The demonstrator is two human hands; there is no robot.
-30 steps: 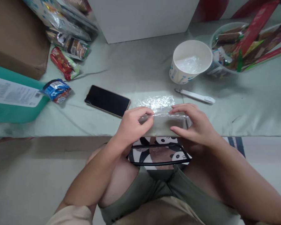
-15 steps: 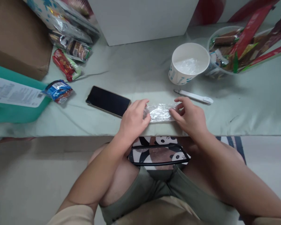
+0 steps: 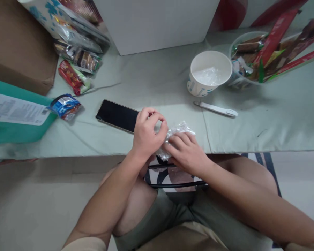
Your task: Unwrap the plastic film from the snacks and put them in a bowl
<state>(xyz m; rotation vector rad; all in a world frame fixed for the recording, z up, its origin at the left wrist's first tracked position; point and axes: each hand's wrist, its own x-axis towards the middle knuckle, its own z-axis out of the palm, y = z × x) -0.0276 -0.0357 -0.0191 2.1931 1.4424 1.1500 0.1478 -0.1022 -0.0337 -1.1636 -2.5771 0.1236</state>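
A crumpled clear plastic wrapper [image 3: 182, 128] lies at the table's front edge, partly under my right hand [image 3: 187, 150]. The fingers of that hand are bent over the wrapper and gather it. My left hand [image 3: 148, 134] is just left of it, its fingers curled and its thumb meeting the index finger; whether anything is in that pinch cannot be seen. Behind my left hand is a black phone [image 3: 117, 115], its right end covered by the fingers. A white utility knife [image 3: 216, 108] lies beyond my right hand, in front of a paper cup [image 3: 199, 90] with clear plastic inside.
A round clear tub [image 3: 234, 52] of wrapped snacks stands at the back right. A white box [image 3: 159, 28] is at the back. On the left are a cardboard box [image 3: 18, 45], a green container [image 3: 18, 134], a blue snack packet [image 3: 65, 106] and a red packet [image 3: 70, 76].
The wrapper, stretched flat between both hands before, is now bunched up and nearer the table edge. My right hand has moved left and toward me; my left thumb and index finger have closed together.
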